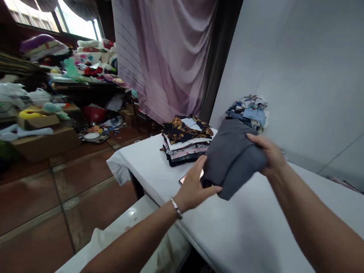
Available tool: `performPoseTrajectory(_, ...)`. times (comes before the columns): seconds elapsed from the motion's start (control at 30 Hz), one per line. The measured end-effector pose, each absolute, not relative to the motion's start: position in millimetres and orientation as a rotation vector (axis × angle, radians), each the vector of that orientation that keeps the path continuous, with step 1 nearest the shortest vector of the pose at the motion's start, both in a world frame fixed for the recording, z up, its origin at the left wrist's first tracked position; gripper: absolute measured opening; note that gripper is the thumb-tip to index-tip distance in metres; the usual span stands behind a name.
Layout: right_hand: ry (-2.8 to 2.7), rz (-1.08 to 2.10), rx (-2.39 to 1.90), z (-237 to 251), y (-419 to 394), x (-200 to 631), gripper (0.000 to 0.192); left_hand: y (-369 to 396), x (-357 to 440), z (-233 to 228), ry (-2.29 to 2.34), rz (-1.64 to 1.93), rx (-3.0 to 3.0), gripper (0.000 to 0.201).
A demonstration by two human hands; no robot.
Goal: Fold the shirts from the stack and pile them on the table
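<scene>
A folded grey garment (231, 156) hangs in the air above the white-covered table (256, 234). My right hand (268, 153) grips its right edge. My left hand (194, 188), with a bracelet on the wrist, holds the garment's lower left corner from below. Just left of the garment lies a stack of folded clothes (186, 139) with a dark floral piece on top. A phone (186, 178) lies on the table, partly hidden behind my left hand.
A loose heap of unfolded clothes (250, 111) sits at the table's far end against the white wall. A mauve curtain (165, 44) hangs behind. Cluttered shelves and boxes (44, 97) stand at left across a brown tiled floor (50, 201).
</scene>
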State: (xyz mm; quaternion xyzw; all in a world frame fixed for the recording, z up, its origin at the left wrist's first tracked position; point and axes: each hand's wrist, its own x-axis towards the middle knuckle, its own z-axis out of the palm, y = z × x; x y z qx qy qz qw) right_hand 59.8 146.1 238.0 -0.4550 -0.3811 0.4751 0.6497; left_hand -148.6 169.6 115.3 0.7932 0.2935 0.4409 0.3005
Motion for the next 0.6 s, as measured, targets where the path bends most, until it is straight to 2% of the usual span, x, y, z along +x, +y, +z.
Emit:
performPoseTrajectory(0.13, -0.831, 1.040, -1.215, 235.2, 75.0, 79.5, 0.024, 114.7, -92.0, 118.9, 0.660, 1.112, 1.934, 0.101)
performPoseTrajectory(0.2, -0.802, 1.070, -1.314, 216.0, 48.3, 83.0, 0.027, 90.4, -68.4, 110.0, 0.582, 1.025, 1.826, 0.089)
performPoseTrajectory(0.33, -0.715, 1.122, -1.379, 169.6, 12.8, 90.4, 0.032, 57.4, -36.7, 78.8, 0.520, 0.851, 1.582, 0.043)
performPoseTrajectory(0.4, -0.715, 1.152, -1.365, 153.1, -2.0, 99.3, 0.038, 51.0, -27.9, 64.2, 0.590, 0.815, 1.414, 0.029)
performPoseTrajectory(0.5, -0.732, 1.102, -1.421, 143.3, -26.8, 122.2, 0.047, 53.8, -24.5, 55.0, 0.706, 0.747, 1.060, 0.023)
performPoseTrajectory(0.6, -0.707, 0.940, -1.502, 146.7, -54.1, 157.4, 0.045, 70.2, -33.3, 64.2, 0.798, 0.640, 0.740, 0.024)
